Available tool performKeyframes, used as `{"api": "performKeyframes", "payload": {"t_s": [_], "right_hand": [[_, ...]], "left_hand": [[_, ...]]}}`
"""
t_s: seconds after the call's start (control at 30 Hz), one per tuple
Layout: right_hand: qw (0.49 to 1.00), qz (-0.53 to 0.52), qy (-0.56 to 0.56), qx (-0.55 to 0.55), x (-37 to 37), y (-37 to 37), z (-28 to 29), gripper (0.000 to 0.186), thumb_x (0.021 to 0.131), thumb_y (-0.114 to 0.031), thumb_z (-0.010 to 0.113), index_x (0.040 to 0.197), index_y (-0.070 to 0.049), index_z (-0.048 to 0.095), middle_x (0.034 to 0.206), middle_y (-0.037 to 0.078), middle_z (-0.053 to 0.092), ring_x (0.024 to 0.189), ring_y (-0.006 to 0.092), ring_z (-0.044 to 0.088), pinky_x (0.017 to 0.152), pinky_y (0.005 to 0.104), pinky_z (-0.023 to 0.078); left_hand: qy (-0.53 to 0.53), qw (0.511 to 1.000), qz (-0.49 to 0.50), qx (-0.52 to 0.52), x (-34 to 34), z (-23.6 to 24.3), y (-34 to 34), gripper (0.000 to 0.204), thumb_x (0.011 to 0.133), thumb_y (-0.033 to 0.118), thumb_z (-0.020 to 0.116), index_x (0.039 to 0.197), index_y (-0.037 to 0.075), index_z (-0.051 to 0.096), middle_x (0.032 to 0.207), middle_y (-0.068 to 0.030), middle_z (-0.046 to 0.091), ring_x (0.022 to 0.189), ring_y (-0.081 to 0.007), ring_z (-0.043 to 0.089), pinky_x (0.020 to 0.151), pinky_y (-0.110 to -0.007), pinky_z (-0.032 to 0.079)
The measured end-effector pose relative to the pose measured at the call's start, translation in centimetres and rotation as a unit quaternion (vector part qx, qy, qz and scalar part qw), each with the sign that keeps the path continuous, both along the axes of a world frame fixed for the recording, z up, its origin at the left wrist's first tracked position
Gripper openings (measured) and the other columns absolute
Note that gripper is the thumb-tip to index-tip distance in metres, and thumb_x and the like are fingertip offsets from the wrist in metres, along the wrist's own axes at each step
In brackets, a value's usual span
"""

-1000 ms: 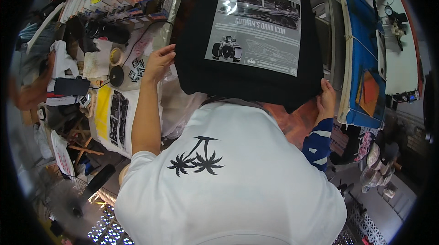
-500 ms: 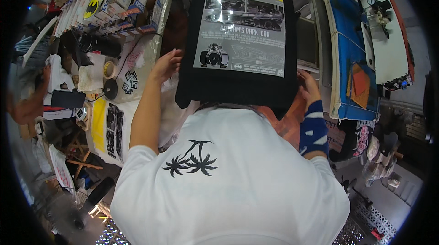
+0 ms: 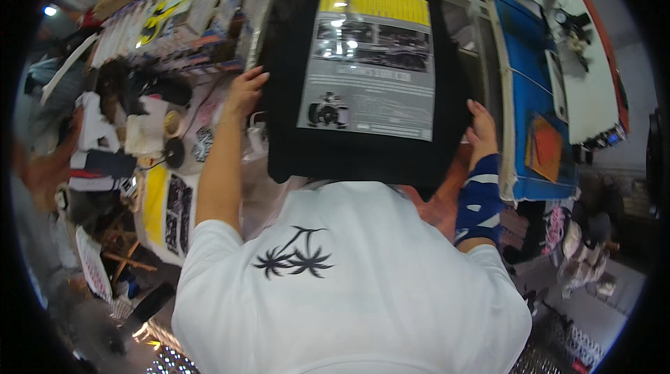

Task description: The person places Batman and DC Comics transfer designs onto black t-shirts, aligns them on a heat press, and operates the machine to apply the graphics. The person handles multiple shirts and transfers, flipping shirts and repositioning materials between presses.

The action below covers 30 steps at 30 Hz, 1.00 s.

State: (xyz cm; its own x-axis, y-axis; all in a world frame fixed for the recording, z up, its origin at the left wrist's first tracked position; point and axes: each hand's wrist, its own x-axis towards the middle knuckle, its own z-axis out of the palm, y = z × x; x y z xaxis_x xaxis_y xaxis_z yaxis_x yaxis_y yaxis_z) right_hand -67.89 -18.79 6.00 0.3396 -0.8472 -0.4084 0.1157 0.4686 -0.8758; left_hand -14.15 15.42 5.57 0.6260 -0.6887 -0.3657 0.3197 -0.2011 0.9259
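Observation:
In front of me lies black cloth (image 3: pixel 356 161), spread flat like the body of a T-shirt. On it rests a glossy sheet (image 3: pixel 370 77) with a yellow band, grey panels and pictures of a black car. My left hand (image 3: pixel 246 92) is at the cloth's left edge, fingers extended toward it and fingertips at or very near the fabric. Beside the right edge is my right hand (image 3: pixel 482 126), its fingers loosely bent and apart, a blue patterned sleeve (image 3: pixel 479 199) on that forearm. Neither hand grips anything that I can see. Motion blurs the finger details.
A blue padded board (image 3: pixel 525 94) with an orange piece (image 3: pixel 548 149) on it stands to the right, next to a white surface with a gauge (image 3: pixel 561 18). Stacked boxes (image 3: pixel 202 25) fill the far left. A tape roll (image 3: pixel 172 122) lies nearer on the left-hand table.
The whole view has shifted, so the cloth and sheet sit lower in the picture. Both hands have moved farther along the cloth's sides, the right one also outward.

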Motion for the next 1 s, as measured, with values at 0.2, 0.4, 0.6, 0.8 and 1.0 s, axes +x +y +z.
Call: {"api": "performKeyframes", "payload": {"t_s": [0.2, 0.4, 0.6, 0.8, 1.0], "right_hand": [[0.997, -0.066, 0.034, -0.033, 2.3, 2.5, 2.6, 0.043, 0.100, -0.005, 0.063, 0.140, 0.006, 0.055, 0.128, 0.017, 0.066, 0.117, 0.0235, 0.064, 0.102, 0.0345, 0.051], [0.993, -0.099, 0.029, -0.062, 1.8, 3.0, 2.8, 0.037, 0.099, -0.003, 0.066, 0.134, 0.006, 0.060, 0.122, 0.015, 0.069, 0.111, 0.0222, 0.066, 0.099, 0.0328, 0.053], [0.990, -0.095, 0.061, -0.083, 1.0, 2.5, 1.4, 0.035, 0.096, -0.007, 0.071, 0.129, 0.003, 0.067, 0.119, 0.011, 0.071, 0.110, 0.0179, 0.064, 0.098, 0.0292, 0.049], [0.992, -0.081, 0.093, -0.034, 1.3, 2.1, 0.3, 0.032, 0.096, -0.011, 0.072, 0.125, 0.000, 0.068, 0.114, 0.009, 0.072, 0.105, 0.0184, 0.065, 0.093, 0.0302, 0.050], [0.984, 0.039, 0.100, 0.141, 1.9, -1.5, -4.2, 0.032, 0.100, -0.038, 0.068, 0.108, -0.007, 0.070, 0.092, 0.003, 0.072, 0.086, 0.0203, 0.070, 0.073, 0.0350, 0.058]], "left_hand": [[0.088, 0.991, -0.047, -0.086, 0.8, 0.0, 1.6, 0.048, 0.094, 0.001, 0.067, 0.141, 0.001, 0.057, 0.118, -0.0032, 0.070, 0.086, -0.0061, 0.066, 0.062, -0.020, 0.050], [0.120, 0.987, -0.028, -0.101, -0.1, 0.9, 0.7, 0.046, 0.094, -0.005, 0.065, 0.139, 0.000, 0.058, 0.107, -0.0021, 0.071, 0.059, -0.0038, 0.056, 0.054, -0.019, 0.047], [0.119, 0.989, -0.003, -0.092, -0.4, 1.1, 1.3, 0.046, 0.093, -0.006, 0.064, 0.138, 0.000, 0.058, 0.105, -0.0017, 0.071, 0.064, -0.0048, 0.058, 0.054, -0.019, 0.047], [0.139, 0.983, -0.032, -0.119, 1.2, -1.8, 1.9, 0.051, 0.090, -0.005, 0.066, 0.138, 0.006, 0.057, 0.106, 0.0004, 0.067, 0.071, -0.0052, 0.061, 0.055, -0.019, 0.047], [0.279, 0.960, 0.004, -0.027, -2.9, -4.4, -3.4, 0.041, 0.094, 0.033, 0.073, 0.125, 0.008, 0.066, 0.100, -0.0047, 0.065, 0.094, -0.0213, 0.061, 0.091, -0.041, 0.053]]}}
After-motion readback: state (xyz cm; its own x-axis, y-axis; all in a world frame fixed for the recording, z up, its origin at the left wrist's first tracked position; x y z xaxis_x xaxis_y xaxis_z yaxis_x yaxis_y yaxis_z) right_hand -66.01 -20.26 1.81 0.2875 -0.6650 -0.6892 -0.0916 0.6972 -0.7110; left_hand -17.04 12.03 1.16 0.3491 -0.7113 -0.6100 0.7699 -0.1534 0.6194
